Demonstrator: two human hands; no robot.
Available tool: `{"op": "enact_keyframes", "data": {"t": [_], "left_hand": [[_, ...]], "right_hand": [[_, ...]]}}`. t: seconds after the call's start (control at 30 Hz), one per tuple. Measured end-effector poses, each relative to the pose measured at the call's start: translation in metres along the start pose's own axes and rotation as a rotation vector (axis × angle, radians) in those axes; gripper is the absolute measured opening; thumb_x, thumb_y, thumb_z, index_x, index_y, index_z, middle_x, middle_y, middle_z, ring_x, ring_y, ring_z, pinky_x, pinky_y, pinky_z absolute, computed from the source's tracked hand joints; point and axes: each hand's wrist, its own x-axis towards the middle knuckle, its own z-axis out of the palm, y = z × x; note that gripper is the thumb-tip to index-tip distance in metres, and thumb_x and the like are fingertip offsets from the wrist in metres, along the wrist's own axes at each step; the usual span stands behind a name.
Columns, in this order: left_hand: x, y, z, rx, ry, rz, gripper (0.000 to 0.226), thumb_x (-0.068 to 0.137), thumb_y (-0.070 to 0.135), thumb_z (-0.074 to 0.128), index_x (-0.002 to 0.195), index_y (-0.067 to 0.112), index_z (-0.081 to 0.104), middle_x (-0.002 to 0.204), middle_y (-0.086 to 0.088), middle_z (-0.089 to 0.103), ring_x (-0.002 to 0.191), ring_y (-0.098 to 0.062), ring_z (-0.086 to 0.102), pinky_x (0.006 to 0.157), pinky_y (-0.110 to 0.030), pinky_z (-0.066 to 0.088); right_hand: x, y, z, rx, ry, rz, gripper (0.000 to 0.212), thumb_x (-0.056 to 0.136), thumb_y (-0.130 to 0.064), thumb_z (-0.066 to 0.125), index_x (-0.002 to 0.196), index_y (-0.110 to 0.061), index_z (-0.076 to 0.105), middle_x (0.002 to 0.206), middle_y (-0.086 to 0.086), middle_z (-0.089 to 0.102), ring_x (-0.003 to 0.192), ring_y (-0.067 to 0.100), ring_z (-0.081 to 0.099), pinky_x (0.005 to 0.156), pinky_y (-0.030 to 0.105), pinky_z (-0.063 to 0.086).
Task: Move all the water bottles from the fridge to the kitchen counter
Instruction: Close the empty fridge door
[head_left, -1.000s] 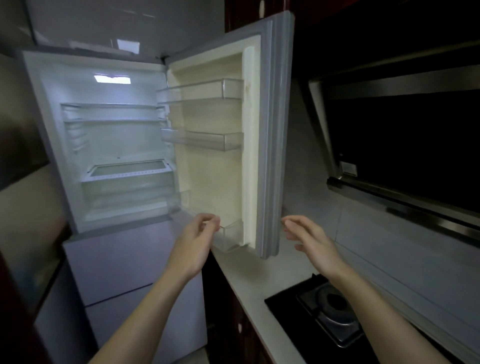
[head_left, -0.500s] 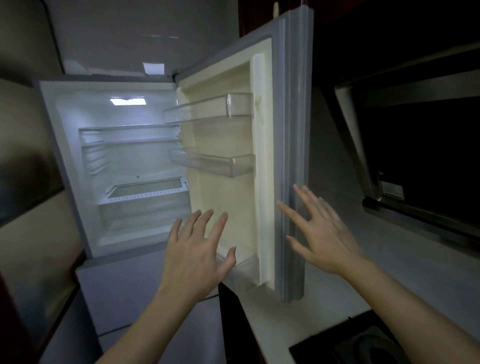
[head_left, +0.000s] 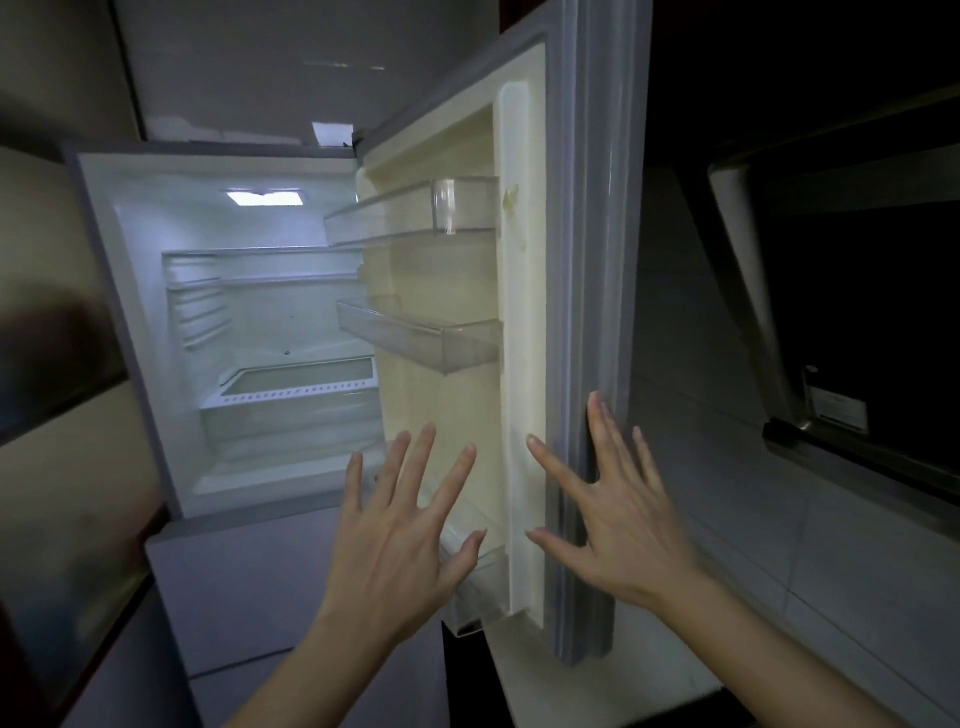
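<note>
Dim kitchen, fridge (head_left: 234, 338) upper compartment lit and open, door (head_left: 582, 312) swung out over the near edge of the tabletop (head_left: 649, 670). Largest first: compartment shelves and crisper bare, no water bottles visible anywhere inside. Door bins next: upper bin (head_left: 415, 210), middle bin (head_left: 421, 335) and the lowest bin (head_left: 472, 566) all look empty, though the lowest is partly behind the fingers. Range hood (head_left: 857, 338) on the right, dark. Change over the last second: both hands went from loosely curled down by the lowest bin to raised and fanned out flat; view shifted up and closer to the door, so the hob has dropped out of frame. Left hand (head_left: 400, 540) spread wide, palm away, in front of the lowest bin, holding nothing. Right hand (head_left: 608, 519) spread too, fingers up against the door's outer edge and gasket; contact likely, not certain. Bottles: not in view, tabletop strip shown holds none. Read: fridge cleared, transfer probably done, hands set to push the door shut.
</note>
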Motion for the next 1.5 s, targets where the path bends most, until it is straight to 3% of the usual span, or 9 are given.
{"op": "enact_keyframes", "data": {"t": [0.13,0.27,0.5,0.77,0.9,1.1,1.23,1.5], "left_hand": [[-0.008,-0.015,0.001,0.014,0.014,-0.012,0.076,0.091,0.065,0.044,0.158,0.032,0.028,0.165,-0.013,0.028,0.149,-0.035,0.034,0.114,-0.067,0.027],[-0.025,-0.032,-0.008,0.038,0.019,-0.03,0.076,0.092,0.062,0.045,0.158,0.029,0.029,0.164,-0.014,0.029,0.148,-0.035,0.034,0.114,-0.067,0.027],[-0.063,-0.066,-0.033,0.053,0.028,-0.065,0.076,0.093,0.059,0.045,0.159,0.025,0.028,0.163,-0.018,0.031,0.147,-0.035,0.036,0.113,-0.066,0.031],[-0.09,-0.092,-0.042,0.052,0.113,0.023,0.086,0.091,0.054,0.05,0.162,0.023,0.011,0.169,-0.019,0.004,0.156,-0.034,0.007,0.114,-0.064,0.03],[-0.097,-0.116,-0.04,0.141,0.09,0.06,0.086,0.09,0.053,0.053,0.161,0.023,0.015,0.168,-0.019,0.007,0.156,-0.035,0.009,0.117,-0.061,0.028],[-0.099,-0.161,-0.026,0.231,0.048,-0.025,0.086,0.084,0.049,0.063,0.158,0.019,0.031,0.164,-0.029,0.012,0.153,-0.041,0.012,0.116,-0.066,0.026],[-0.094,-0.204,-0.016,0.293,0.069,-0.008,0.083,0.083,0.039,0.063,0.158,0.018,0.031,0.166,-0.024,0.011,0.155,-0.038,0.011,0.121,-0.061,0.017],[-0.073,-0.291,0.009,0.424,0.059,-0.082,0.075,0.081,0.036,0.061,0.152,0.02,0.043,0.163,-0.023,0.025,0.151,-0.04,0.022,0.119,-0.061,0.025]], "right_hand": [[-0.002,-0.026,0.0,-0.012,0.04,-0.046,0.088,0.087,-0.083,0.038,0.16,-0.043,0.011,0.168,0.023,-0.011,0.157,0.034,-0.003,0.12,0.056,0.01],[-0.003,-0.066,-0.008,-0.004,0.04,-0.101,0.083,0.091,-0.079,0.036,0.161,-0.042,0.009,0.168,0.023,-0.011,0.157,0.034,-0.003,0.121,0.061,0.017],[-0.012,-0.126,-0.02,0.017,0.066,-0.361,0.073,0.097,-0.062,0.046,0.161,-0.039,0.017,0.171,0.014,0.005,0.157,0.033,0.006,0.118,0.061,0.023],[-0.023,-0.177,-0.018,0.113,0.12,-0.356,0.067,0.102,-0.055,0.041,0.161,-0.032,0.02,0.17,0.016,0.013,0.157,0.032,0.012,0.123,0.055,0.02],[-0.018,-0.196,-0.013,0.094,0.067,-0.27,0.068,0.102,-0.061,0.034,0.162,-0.034,0.015,0.17,0.015,0.013,0.157,0.029,0.01,0.123,0.054,0.019],[0.016,-0.222,0.015,0.138,0.028,-0.177,0.07,0.1,-0.065,0.032,0.162,-0.038,0.013,0.168,0.014,0.02,0.156,0.029,0.016,0.123,0.053,0.017],[0.048,-0.235,0.044,0.16,0.016,-0.187,0.07,0.099,-0.064,0.035,0.161,-0.035,0.02,0.166,0.016,0.028,0.154,0.031,0.025,0.12,0.057,0.027],[0.116,-0.23,0.099,0.234,0.095,-0.193,0.071,0.096,-0.059,0.04,0.16,-0.036,0.022,0.165,0.014,0.029,0.152,0.035,0.028,0.118,0.06,0.027]]}}
